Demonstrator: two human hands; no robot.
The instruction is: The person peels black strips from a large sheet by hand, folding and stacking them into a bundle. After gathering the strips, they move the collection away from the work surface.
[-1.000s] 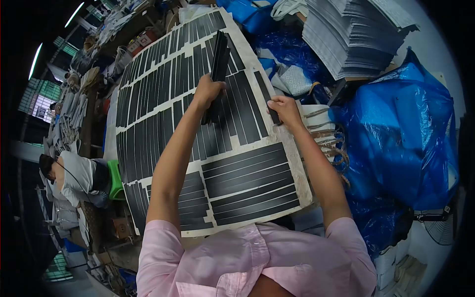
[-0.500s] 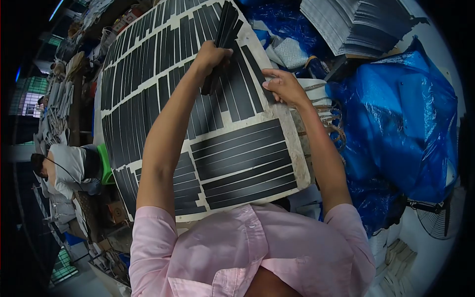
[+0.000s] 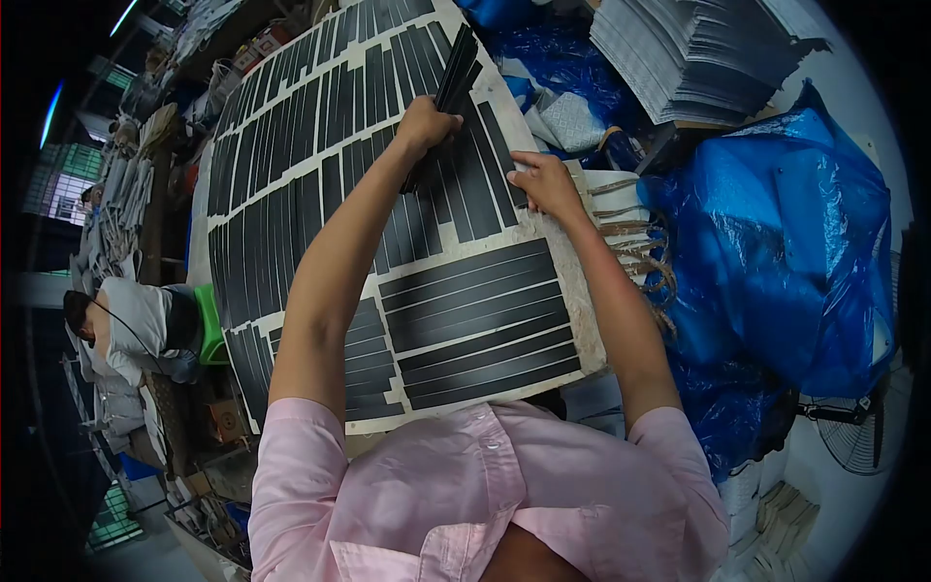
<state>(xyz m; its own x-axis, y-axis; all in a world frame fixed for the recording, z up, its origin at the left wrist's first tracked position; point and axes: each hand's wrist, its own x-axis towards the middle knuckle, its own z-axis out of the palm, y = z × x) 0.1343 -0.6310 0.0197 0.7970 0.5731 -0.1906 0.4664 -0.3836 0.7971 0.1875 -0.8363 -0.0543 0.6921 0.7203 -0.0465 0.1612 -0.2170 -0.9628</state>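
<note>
- Bundle of black strips point(image 3: 456, 63): long, thin, matte, stacked flat; upper centre of frame, raised above the surface, clamped in the left hand point(image 3: 427, 121).
- Right hand point(image 3: 543, 182): right of centre, apart from the left, fingertips on a laid strip point(image 3: 497, 131); whether it grips cannot be told.
- Surface point(image 3: 582, 320): pale board, rows of black strips.
- Room: blue plastic sheeting point(image 3: 776, 223) at right; grey sheet stack point(image 3: 698, 58) upper right; seated person point(image 3: 136, 330) lower left.

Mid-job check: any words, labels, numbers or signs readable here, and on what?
None readable. The black strips, the bundle in the left hand, the grey sheet stack and the blue tarp show no print.
Boxes at the far bench: colour patches, too blurred to read.
</note>
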